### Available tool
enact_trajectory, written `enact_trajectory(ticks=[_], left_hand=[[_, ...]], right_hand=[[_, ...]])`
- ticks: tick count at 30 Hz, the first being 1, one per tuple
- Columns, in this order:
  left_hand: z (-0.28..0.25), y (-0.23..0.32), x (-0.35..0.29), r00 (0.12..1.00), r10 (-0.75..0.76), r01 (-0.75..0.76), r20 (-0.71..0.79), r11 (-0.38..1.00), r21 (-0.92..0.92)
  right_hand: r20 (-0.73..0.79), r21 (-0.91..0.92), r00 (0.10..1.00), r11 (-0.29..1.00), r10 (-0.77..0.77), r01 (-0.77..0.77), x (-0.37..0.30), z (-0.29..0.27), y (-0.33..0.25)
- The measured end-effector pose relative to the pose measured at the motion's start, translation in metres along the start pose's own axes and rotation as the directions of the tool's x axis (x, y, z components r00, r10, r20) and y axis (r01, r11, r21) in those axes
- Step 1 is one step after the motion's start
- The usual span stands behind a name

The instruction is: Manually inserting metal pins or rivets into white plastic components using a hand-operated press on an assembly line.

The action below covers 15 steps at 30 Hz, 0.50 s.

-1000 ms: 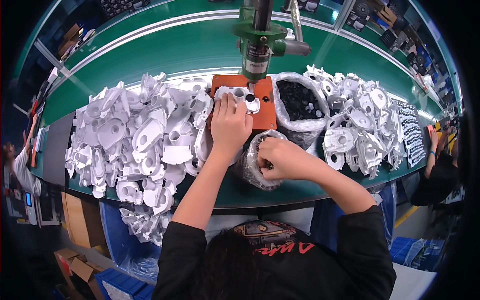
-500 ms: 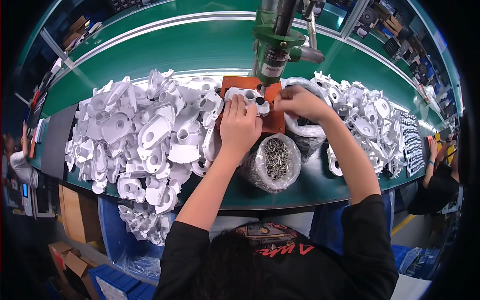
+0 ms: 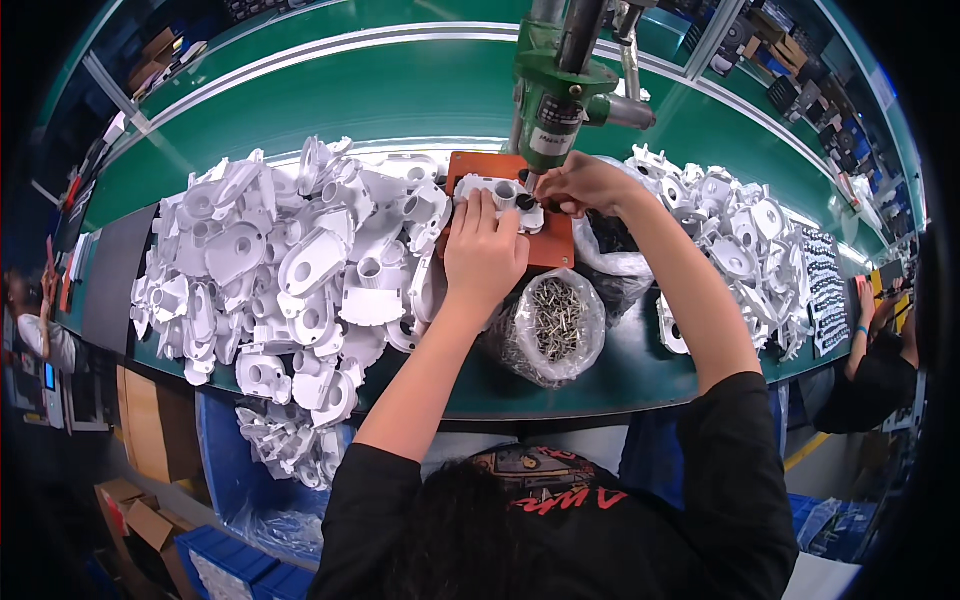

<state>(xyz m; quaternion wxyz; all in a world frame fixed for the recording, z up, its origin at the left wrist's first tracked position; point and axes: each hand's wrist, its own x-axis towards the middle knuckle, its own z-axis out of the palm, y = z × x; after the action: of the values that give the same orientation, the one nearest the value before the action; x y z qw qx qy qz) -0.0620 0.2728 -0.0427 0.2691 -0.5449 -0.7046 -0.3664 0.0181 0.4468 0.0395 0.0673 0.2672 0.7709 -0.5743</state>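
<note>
On the orange base plate (image 3: 555, 248) lies a white plastic housing (image 3: 505, 195) with round tubes. My left hand (image 3: 484, 250) holds it down, the fingers over its near edge and the thumb along its right part. A small black piece (image 3: 526, 202) sits at the housing's right end. Right beside this piece, my right hand (image 3: 580, 188) is closed in a pinch under the tip of the green press (image 3: 550, 130). Whatever is between those fingertips is too small to make out. A clear bag of metal screws or pins (image 3: 560, 320) stands nearest the plate's front edge.
A large heap of white housings (image 3: 235, 255) covers the bench on the left, and more white parts (image 3: 735, 225) pile up on the right. Another plastic bag with dark contents (image 3: 615, 255) stands behind my right forearm. A blue bin (image 3: 225, 460) holds further parts below. Co-workers sit at both sides.
My right hand has moved left, from the plate's right edge to the black piece beneath the press tip. The left hand keeps its hold on the housing; the view has shifted slightly.
</note>
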Motion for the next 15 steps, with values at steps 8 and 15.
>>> enact_trajectory(ticks=[8,15], left_hand=[[0.001,0.002,0.001,1.0,-0.007,0.007,0.007,1.0,-0.019],[-0.002,-0.001,0.001,1.0,-0.018,0.018,0.016,1.0,-0.014]], right_hand=[[0.064,-0.09,0.998,0.996,-0.013,0.019,0.006,-0.004,-0.005],[0.027,-0.112,0.997,0.99,-0.077,0.08,0.005,-0.01,-0.009]])
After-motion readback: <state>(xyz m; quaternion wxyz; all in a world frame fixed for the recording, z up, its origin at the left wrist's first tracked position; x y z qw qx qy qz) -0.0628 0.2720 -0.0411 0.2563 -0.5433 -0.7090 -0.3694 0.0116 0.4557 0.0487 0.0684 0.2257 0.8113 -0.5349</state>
